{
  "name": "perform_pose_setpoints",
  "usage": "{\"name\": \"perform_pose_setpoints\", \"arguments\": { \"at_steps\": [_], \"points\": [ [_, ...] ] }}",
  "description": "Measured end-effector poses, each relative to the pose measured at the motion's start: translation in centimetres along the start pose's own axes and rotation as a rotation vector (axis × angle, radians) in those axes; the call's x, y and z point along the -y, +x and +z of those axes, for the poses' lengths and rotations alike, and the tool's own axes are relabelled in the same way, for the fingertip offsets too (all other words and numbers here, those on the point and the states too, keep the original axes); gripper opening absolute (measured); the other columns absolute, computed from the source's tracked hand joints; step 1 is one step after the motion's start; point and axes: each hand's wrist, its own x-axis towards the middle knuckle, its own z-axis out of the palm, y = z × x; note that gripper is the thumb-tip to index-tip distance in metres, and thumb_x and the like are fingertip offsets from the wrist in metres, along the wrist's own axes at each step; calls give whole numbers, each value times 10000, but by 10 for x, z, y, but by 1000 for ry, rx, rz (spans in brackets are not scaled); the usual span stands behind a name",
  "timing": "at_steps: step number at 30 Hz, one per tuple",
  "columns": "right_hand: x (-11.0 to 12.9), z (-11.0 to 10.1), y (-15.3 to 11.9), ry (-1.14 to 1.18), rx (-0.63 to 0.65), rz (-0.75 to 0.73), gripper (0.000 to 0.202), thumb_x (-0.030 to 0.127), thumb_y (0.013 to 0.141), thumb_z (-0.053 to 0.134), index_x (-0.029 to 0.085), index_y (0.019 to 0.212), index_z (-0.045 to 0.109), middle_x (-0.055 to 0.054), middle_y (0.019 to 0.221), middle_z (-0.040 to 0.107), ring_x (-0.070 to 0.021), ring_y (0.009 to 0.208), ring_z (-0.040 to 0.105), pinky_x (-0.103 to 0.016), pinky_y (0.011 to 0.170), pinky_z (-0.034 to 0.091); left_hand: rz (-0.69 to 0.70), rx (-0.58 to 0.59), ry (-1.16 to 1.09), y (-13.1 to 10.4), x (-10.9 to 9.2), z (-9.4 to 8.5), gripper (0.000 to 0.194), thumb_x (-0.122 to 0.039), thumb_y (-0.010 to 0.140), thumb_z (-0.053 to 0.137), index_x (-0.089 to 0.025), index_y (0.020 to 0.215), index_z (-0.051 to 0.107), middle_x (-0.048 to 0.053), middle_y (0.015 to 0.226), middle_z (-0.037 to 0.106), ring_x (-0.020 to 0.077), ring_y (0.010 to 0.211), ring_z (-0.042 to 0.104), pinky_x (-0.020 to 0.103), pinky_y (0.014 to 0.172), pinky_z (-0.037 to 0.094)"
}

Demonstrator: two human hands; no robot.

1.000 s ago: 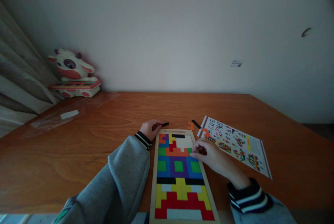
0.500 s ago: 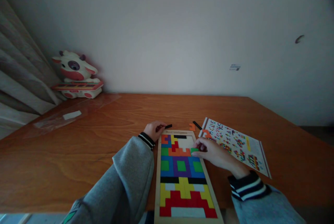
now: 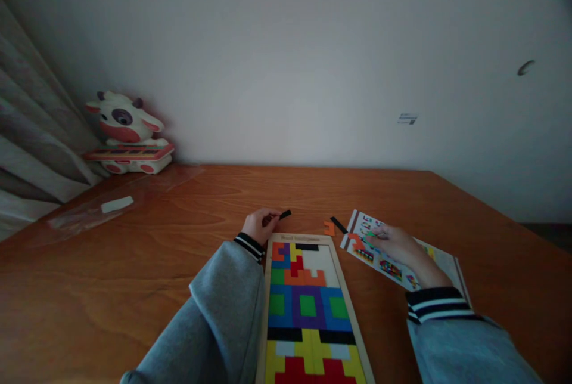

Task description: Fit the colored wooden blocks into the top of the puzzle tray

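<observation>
My left hand [image 3: 261, 225] pinches a short black strip [image 3: 285, 214] just beyond the far left corner of the wooden puzzle board [image 3: 263, 312]. Coloured block pieces fill most of that board, while bare white base shows at its far right. Over the printed sheet [image 3: 447, 262], my right hand [image 3: 395, 245] has its fingers closed on a small green puzzle piece [image 3: 370, 236], partly hidden by them. Beside those fingers an orange piece [image 3: 356, 241] lies on the sheet's left edge. Another orange piece [image 3: 329, 228] and a black strip [image 3: 338, 225] rest on the table past the board.
A cow-shaped toy keyboard [image 3: 129, 133] stands at the back left against the wall. Clear plastic wrapping with a white label [image 3: 117, 204] lies in front of it. A curtain [image 3: 31, 127] hangs at the left, and the wooden table [image 3: 134, 276] meets the wall behind.
My right hand has moved right with the green piece, from the board to over the sheet. The left hand still holds the black strip. The view has shifted slightly.
</observation>
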Motion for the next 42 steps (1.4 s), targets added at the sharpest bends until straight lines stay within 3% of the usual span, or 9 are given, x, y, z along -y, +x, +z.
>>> {"name": "perform_pose_setpoints", "arguments": {
  "at_steps": [4,7,11,16,21,26,30,32,42],
  "points": [
    [-1,-6,6,-27,22,-65,356,390,701,681,158,971,691,-111,928,696,-256,836,647,-322,726,461,24,63,23,4,-2,4,158,-239,847,575,-188,914,709,17,788,710,114,617,606,206,577,488],
    [11,-12,8,34,206,-248,461,412,672,711,207,1083,670,-53,917,651,-213,812,603,-294,717,451,85,126,56,4,-5,4,162,-243,855,560,-188,912,701,27,834,714,122,664,624,217,625,500],
    [26,-14,11,43,334,-226,424,322,612,749,204,1015,686,-20,850,620,-188,760,575,-276,677,437,139,171,52,1,-8,3,173,-258,870,542,-187,925,689,41,896,719,138,757,651,228,695,513],
    [22,-5,4,5,258,-213,289,308,633,741,197,891,670,-45,873,661,-214,831,595,-294,715,440,155,197,54,-1,-11,3,185,-267,881,532,-190,939,689,40,897,720,139,785,658,226,730,519],
    [12,3,-7,100,204,-141,289,322,660,723,216,912,629,-48,854,686,-204,734,627,-305,654,472,139,214,47,-1,-16,0,179,-270,877,537,-184,919,689,46,902,722,151,797,664,248,740,528],
    [33,-10,-24,282,208,-188,198,406,793,610,225,865,641,-69,910,707,-223,839,658,-321,755,508,129,223,47,0,-18,-1,164,-273,867,556,-189,917,688,48,900,725,158,793,667,260,729,527],
    [62,-10,-41,471,510,-284,250,435,843,594,214,939,660,-45,918,714,-191,850,659,-283,758,509,148,218,52,-1,-19,-1,151,-244,868,558,-187,923,686,45,903,725,150,803,671,246,736,524],
    [71,-2,-45,487,586,-276,203,389,833,624,214,920,674,-28,893,721,-177,824,664,-268,735,508,158,222,59,-1,-19,-1,152,-234,870,554,-189,931,685,41,901,725,147,803,671,246,741,524],
    [74,25,-45,315,486,-327,105,296,806,662,236,864,725,-10,790,701,-157,726,623,-257,647,466,163,231,76,-1,-20,-2,153,-230,861,560,-184,931,689,50,912,725,147,787,674,255,745,539]
  ]
}}
